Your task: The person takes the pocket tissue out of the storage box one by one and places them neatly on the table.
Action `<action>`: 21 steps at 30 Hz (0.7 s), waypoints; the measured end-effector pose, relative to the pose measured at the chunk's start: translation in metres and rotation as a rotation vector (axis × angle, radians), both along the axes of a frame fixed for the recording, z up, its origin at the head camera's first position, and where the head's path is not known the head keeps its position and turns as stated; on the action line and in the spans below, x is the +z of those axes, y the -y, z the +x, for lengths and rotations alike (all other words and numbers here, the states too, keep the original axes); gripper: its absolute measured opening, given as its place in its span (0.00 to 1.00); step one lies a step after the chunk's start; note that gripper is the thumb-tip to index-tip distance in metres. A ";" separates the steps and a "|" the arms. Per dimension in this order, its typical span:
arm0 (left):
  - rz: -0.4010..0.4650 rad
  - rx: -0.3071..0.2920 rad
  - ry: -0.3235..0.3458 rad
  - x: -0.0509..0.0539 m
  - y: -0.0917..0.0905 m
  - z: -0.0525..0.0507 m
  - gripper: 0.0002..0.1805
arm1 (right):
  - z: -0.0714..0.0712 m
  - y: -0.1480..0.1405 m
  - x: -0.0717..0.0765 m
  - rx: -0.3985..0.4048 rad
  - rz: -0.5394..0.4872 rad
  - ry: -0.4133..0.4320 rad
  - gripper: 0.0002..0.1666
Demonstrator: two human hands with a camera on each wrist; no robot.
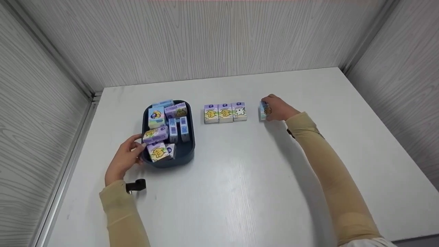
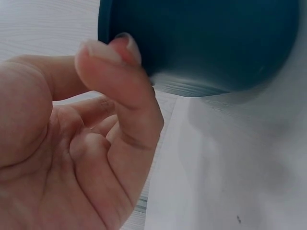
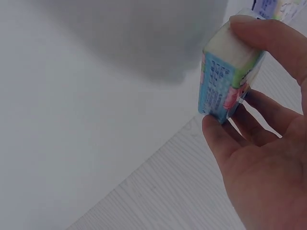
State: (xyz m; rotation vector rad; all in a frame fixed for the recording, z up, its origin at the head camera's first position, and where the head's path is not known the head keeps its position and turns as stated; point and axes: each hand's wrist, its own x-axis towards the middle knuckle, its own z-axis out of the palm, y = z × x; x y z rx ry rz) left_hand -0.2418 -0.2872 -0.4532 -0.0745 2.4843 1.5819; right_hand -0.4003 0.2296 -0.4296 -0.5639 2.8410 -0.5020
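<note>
My right hand (image 1: 279, 109) pinches a small blue box (image 1: 263, 110), a short way right of three purple-and-white boxes (image 1: 225, 113) lined up side by side. In the right wrist view the thumb and fingers hold the blue box (image 3: 223, 72) by its ends. At the left side of a dark blue bin (image 1: 185, 156), my left hand (image 1: 125, 157) has its fingers at the rim. The left wrist view shows the curled fingers (image 2: 120, 91) against the bin's wall (image 2: 206, 43). Several blue and purple boxes (image 1: 156, 117) lie inside the bin.
The white table (image 1: 212, 192) has a grained back panel (image 1: 219, 41) behind it and side panels at left (image 1: 37, 103) and right (image 1: 394, 68). The bin stands on the left half of the table, with the row of boxes to its right.
</note>
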 end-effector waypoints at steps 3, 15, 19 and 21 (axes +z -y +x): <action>0.003 0.002 0.002 -0.001 0.000 0.001 0.30 | -0.003 0.000 -0.006 0.000 0.016 0.013 0.44; 0.005 0.006 0.011 -0.002 0.001 0.000 0.30 | -0.016 0.022 -0.016 -0.014 0.043 0.059 0.45; 0.013 0.009 0.005 -0.002 0.001 0.000 0.30 | -0.020 0.032 -0.017 0.033 0.022 0.060 0.46; 0.022 0.011 0.007 -0.001 0.000 0.000 0.30 | -0.021 0.035 -0.019 0.050 0.010 0.062 0.46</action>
